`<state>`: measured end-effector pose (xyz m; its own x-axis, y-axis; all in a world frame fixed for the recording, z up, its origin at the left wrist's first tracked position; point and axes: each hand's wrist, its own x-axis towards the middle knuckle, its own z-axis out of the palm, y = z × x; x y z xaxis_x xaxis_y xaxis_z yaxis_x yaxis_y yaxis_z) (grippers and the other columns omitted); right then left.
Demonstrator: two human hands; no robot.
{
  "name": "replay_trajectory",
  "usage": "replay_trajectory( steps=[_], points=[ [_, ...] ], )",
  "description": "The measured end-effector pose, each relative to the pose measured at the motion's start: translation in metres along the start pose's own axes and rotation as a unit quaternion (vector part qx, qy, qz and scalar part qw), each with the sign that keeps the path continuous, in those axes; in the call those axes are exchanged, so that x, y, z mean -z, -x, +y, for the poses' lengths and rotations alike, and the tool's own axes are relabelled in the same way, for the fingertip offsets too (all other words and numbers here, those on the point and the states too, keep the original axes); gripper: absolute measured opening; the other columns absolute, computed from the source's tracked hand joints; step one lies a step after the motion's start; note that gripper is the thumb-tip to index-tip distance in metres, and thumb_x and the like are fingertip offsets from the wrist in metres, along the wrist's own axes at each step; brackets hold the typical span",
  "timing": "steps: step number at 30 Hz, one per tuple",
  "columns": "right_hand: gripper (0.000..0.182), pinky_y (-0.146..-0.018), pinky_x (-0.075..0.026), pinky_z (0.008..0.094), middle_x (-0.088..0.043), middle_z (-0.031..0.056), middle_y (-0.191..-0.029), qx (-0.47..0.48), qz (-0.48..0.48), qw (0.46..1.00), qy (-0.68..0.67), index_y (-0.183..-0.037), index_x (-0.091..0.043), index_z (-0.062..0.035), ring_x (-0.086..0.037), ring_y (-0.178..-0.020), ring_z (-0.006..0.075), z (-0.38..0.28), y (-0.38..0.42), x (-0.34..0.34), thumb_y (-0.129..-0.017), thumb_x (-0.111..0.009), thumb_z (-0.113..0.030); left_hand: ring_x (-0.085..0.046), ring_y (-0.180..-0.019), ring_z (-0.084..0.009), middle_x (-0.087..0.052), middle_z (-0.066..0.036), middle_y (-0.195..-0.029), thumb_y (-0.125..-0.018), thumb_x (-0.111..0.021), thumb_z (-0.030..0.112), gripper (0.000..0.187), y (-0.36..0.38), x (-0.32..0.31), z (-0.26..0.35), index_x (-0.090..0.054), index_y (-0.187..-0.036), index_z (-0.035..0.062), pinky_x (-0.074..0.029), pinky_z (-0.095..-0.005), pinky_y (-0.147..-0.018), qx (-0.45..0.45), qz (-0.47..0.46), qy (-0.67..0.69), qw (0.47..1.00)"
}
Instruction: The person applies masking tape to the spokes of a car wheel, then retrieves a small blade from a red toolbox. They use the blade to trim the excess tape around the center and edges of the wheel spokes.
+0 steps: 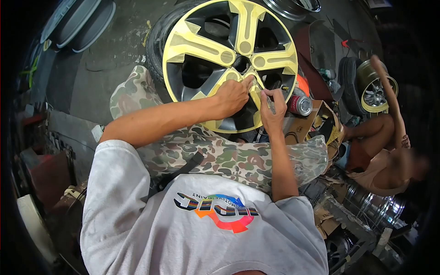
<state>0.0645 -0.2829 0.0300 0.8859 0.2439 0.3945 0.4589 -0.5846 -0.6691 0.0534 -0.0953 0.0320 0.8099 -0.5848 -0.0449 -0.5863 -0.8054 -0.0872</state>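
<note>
A wheel rim (pixel 220 80), black inside with yellow masking tape (pixel 185 41) over its spokes and lip, lies face up before my knees. My left hand (pixel 233 96) rests on the lower spokes. Its index finger stretches out onto the tape near the hub, and the other fingers are loosely bent. Beside it, my right hand (pixel 273 109) is closed in a pinch at the taped lower-right spoke. A slim, greyish tool shows between its fingers, too small to name for sure. Below the rim are my camouflage-clad legs (pixel 220 153).
A tyre (pixel 158 50) sits under the rim. To the right are a can (pixel 300 105), a cardboard box (pixel 305 123) and a gold wheel (pixel 376 85), with another person (pixel 380 160) reaching to it. More rims (pixel 78 23) stand at upper left.
</note>
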Motion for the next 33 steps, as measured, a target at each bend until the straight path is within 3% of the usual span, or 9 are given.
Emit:
replay_trajectory(
  steps=[7, 8, 17, 19, 20, 25, 28, 32, 33],
  points=[
    [0.011, -0.065, -0.049, 0.0282, -0.067, 0.0104, -0.079, -0.121, 0.077, 0.988, -0.049, -0.093, -0.063, 0.0022, -0.066, -0.07, 0.0132, -0.007, 0.008, -0.03, -0.092, -0.068, -0.008, -0.068, -0.087, -0.0155, -0.045, -0.024, -0.149, -0.097, -0.057, 0.032, 0.054, -0.004, -0.004, 0.0, -0.055, -0.136, -0.0065, -0.048, -0.0284, -0.056, 0.002, -0.003, -0.013, 1.0],
    [0.012, -0.067, -0.047, 0.0369, -0.065, 0.0144, -0.082, -0.174, 0.084, 0.974, -0.118, -0.091, -0.062, 0.002, -0.061, -0.071, 0.0272, -0.012, 0.01, -0.03, -0.091, -0.068, -0.009, -0.068, -0.087, -0.0155, -0.045, -0.024, -0.149, -0.097, -0.057, 0.032, 0.054, -0.003, -0.001, -0.002, -0.055, -0.136, -0.0065, -0.048, -0.0284, -0.056, 0.002, -0.003, -0.013, 1.0],
    [0.013, -0.065, -0.047, 0.041, -0.064, 0.0201, -0.081, -0.078, 0.031, 0.996, 0.0, -0.094, -0.057, 0.0022, -0.061, -0.07, 0.035, -0.02, 0.018, -0.022, -0.095, -0.063, -0.009, -0.068, -0.079, -0.0159, -0.045, -0.027, -0.149, -0.088, -0.058, 0.016, 0.045, 0.002, 0.003, -0.011, -0.062, -0.125, -0.0104, -0.047, -0.0275, -0.053, -0.037, 0.006, -0.001, 0.999],
    [0.013, -0.06, -0.046, 0.0307, -0.061, 0.011, -0.072, -0.099, 0.06, 0.993, -0.018, -0.092, -0.056, 0.0024, -0.058, -0.062, 0.0152, -0.019, 0.024, -0.033, -0.098, -0.06, -0.008, -0.069, -0.078, -0.0164, -0.046, -0.028, -0.148, -0.085, -0.058, 0.014, 0.044, 0.001, 0.012, -0.008, -0.064, -0.122, -0.0104, -0.047, -0.0278, -0.053, -0.032, -0.027, 0.002, 0.999],
    [0.013, -0.06, -0.046, 0.0294, -0.059, 0.0087, -0.072, -0.122, 0.072, 0.989, -0.033, -0.092, -0.054, 0.0025, -0.057, -0.063, 0.0137, -0.016, 0.027, -0.041, -0.099, -0.059, -0.008, -0.069, -0.078, -0.0164, -0.046, -0.028, -0.148, -0.085, -0.058, 0.014, 0.044, 0.001, 0.014, -0.008, -0.064, -0.122, -0.0104, -0.047, -0.0278, -0.053, -0.032, -0.026, 0.004, 0.999],
    [0.015, -0.058, -0.046, 0.0266, -0.062, 0.0067, -0.073, -0.152, 0.134, 0.971, -0.126, -0.094, -0.052, 0.0018, -0.058, -0.063, 0.011, -0.025, 0.018, -0.058, -0.099, -0.059, -0.01, -0.07, -0.078, -0.0182, -0.047, -0.028, -0.147, -0.084, -0.06, 0.014, 0.045, -0.001, 0.012, -0.007, -0.065, -0.121, -0.0102, -0.049, -0.0289, -0.054, -0.028, -0.011, 0.025, 0.999],
    [0.018, -0.059, -0.049, 0.0272, -0.067, 0.009, -0.078, -0.291, 0.118, 0.915, -0.253, -0.093, -0.054, 0.0008, -0.062, -0.065, 0.0117, -0.024, 0.012, -0.051, -0.097, -0.062, -0.014, -0.07, -0.079, -0.0199, -0.05, -0.028, -0.143, -0.087, -0.062, 0.017, 0.04, -0.001, 0.016, -0.012, -0.067, -0.117, -0.0094, -0.05, -0.0303, -0.057, -0.046, -0.01, 0.022, 0.999],
    [0.017, -0.06, -0.05, 0.0299, -0.067, 0.0107, -0.079, -0.272, 0.126, 0.927, -0.226, -0.096, -0.055, 0.0011, -0.063, -0.065, 0.0146, -0.042, 0.017, -0.013, -0.097, -0.063, -0.014, -0.07, -0.076, -0.0235, -0.06, -0.027, -0.132, -0.09, -0.062, 0.021, 0.034, -0.006, 0.012, -0.025, -0.071, -0.11, -0.0049, -0.052, -0.0326, -0.059, -0.061, 0.041, 0.074, 0.995],
    [0.016, -0.063, -0.051, 0.0324, -0.067, 0.0122, -0.08, -0.21, 0.115, 0.959, -0.154, -0.099, -0.056, 0.0014, -0.065, -0.068, 0.0187, -0.044, 0.021, -0.004, -0.097, -0.063, -0.012, -0.07, -0.075, -0.0224, -0.065, -0.023, -0.12, -0.094, -0.061, 0.026, 0.034, -0.007, 0.022, -0.026, -0.072, -0.106, -0.004, -0.053, -0.0319, -0.06, -0.035, 0.041, 0.183, 0.982]
  ],
)
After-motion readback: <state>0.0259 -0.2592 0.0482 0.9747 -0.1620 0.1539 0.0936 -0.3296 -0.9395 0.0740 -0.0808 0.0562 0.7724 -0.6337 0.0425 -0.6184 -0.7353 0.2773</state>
